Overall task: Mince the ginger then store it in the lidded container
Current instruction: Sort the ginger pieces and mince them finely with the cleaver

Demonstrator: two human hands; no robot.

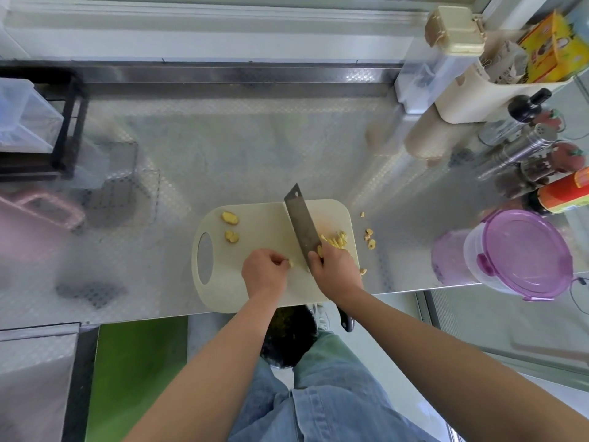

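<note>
A: Entry one: light, overall.
B: Bright, even, cool white daylight. It is strongest along the far wall [223, 33], which is washed nearly blank.
A: Glare?
B: The embossed steel counter [255, 148] carries a hazy sheen throughout. Smeared mirror images of the rack [68, 122] and bottles [526, 145] lie in it.
A: Shadows?
B: Soft and faint. There are grey patches on the counter left of the board [261, 224], with diffuse edges.
A: Focus?
B: The centre is crisp: ginger [230, 218], knife [301, 224]. The left edge is soft, and the pink shape [38, 212] is blurred.
A: Distortion?
B: Wide-angle. The counter's near edge bows, the right forearm [462, 355] swells toward the corner, and the container [526, 253] leans outward.
</note>
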